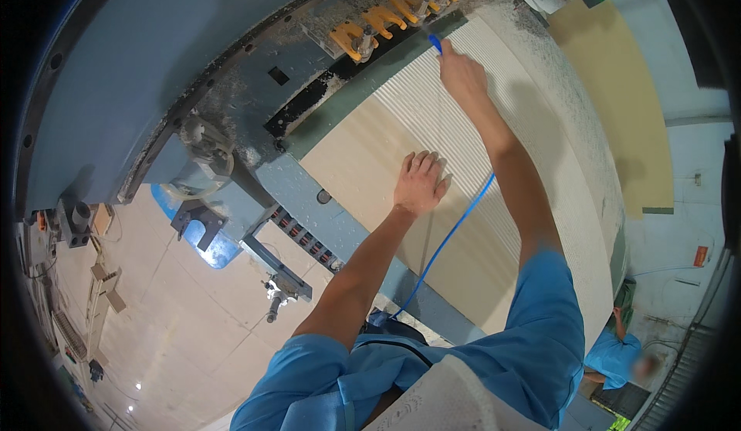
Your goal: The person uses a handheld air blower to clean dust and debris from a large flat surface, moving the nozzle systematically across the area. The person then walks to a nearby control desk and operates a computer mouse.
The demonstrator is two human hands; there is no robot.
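My left hand (419, 185) rests on a pale beige panel (343, 153), fingers spread over its surface. Near the panel's far edge, my right hand (463, 76) is wrapped round a slim blue tool, likely an air blow gun (435, 43); most of it is hidden in my fist. A blue hose (445, 243) runs from behind my right forearm down toward my waist, and where it joins the tool cannot be seen. Narrow parallel grooves (432, 91) cover the panel's far and right part, while the nearer left part is plain.
Yellow tool-holder forks (382, 19) line the machine beyond the panel. Pale dust lies along the blue-grey machine bed (293, 188). A bracket with a metal fitting (278, 265) juts out at left. Another person in blue (615, 350) is at the lower right.
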